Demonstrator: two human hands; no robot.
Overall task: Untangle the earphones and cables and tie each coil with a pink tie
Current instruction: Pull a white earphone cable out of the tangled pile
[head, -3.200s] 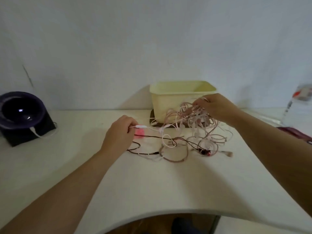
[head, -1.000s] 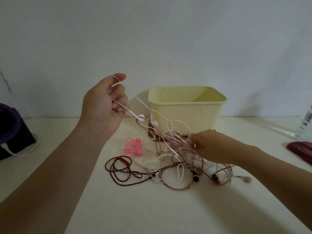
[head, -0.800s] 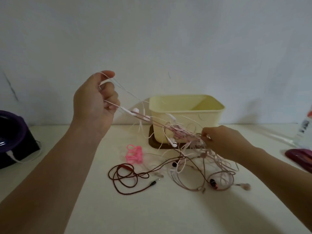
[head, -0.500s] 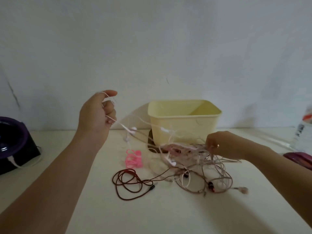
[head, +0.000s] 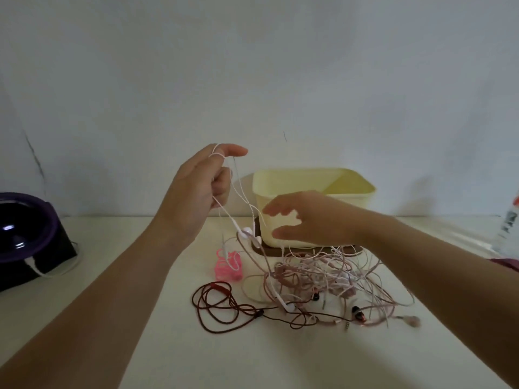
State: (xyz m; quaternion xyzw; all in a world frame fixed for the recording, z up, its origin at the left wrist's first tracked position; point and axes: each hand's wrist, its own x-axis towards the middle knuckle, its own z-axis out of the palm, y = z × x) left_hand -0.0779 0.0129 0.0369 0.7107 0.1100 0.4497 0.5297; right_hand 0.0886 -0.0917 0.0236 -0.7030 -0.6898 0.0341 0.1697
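My left hand is raised above the table and grips a thin white earphone cable looped over its index finger. The cable hangs down to two white earbuds and runs on into a tangle of pink and white cables lying on the table. My right hand hovers open above that tangle, fingers spread toward the white cable, holding nothing. A dark red cable lies loose at the tangle's left. A small pile of pink ties sits left of the heap.
A pale yellow plastic tub stands on a brown mat behind the cables. A dark purple bowl-shaped device with a white cord sits at the far left. A bottle and a maroon object are at the right edge.
My right hand has let go of the tangle, which dropped onto the table, and has risen open toward the white cable. My left hand still holds the cable up.
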